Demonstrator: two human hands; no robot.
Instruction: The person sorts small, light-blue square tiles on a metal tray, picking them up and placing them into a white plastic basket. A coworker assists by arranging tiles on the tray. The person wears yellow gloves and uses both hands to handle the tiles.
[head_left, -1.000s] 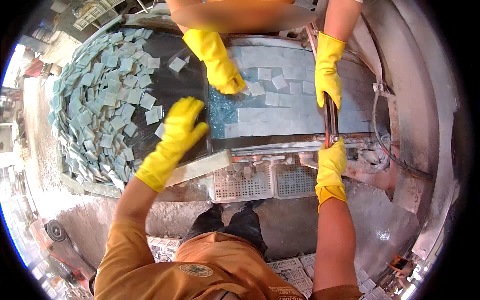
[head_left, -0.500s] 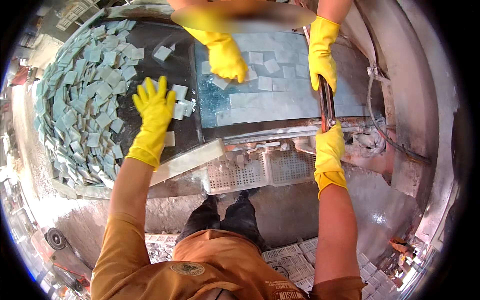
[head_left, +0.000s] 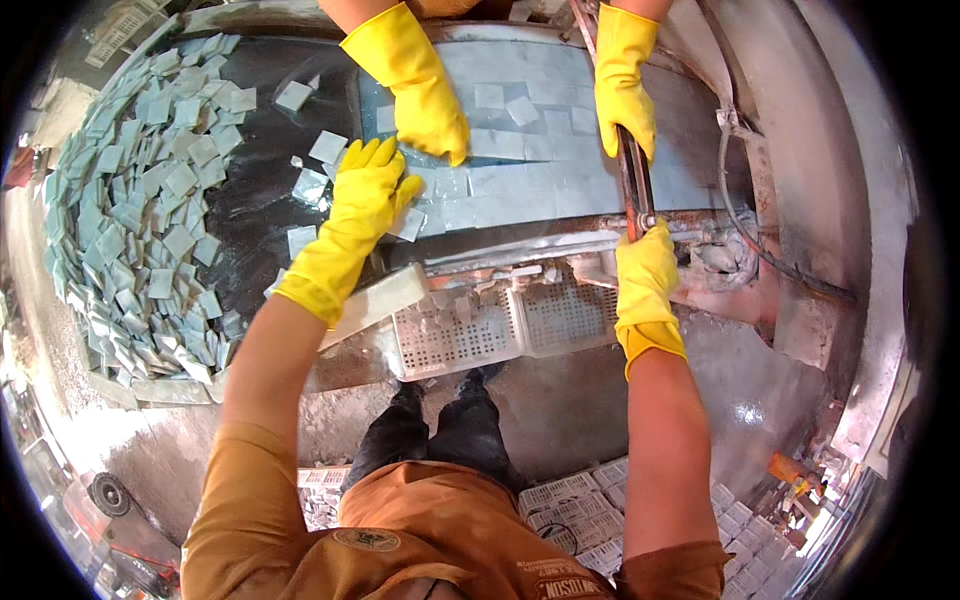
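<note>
Tiles [head_left: 180, 181], pale, square: a heap [head_left: 125, 245] lies well left of the fingers of the left hand [head_left: 360, 205], loose pieces [head_left: 311, 186] lie just beside them, and laid rows [head_left: 530, 185] spread to their right. Left fingers, extended and together, contact with tiles unclear; right hand [head_left: 648, 275], fingers closed around the near end of a metal bar [head_left: 628, 180]. Co-worker's gloved hand [head_left: 425, 110] is just beyond the left fingertips, the other hand [head_left: 625, 95] on the bar's far end.
</note>
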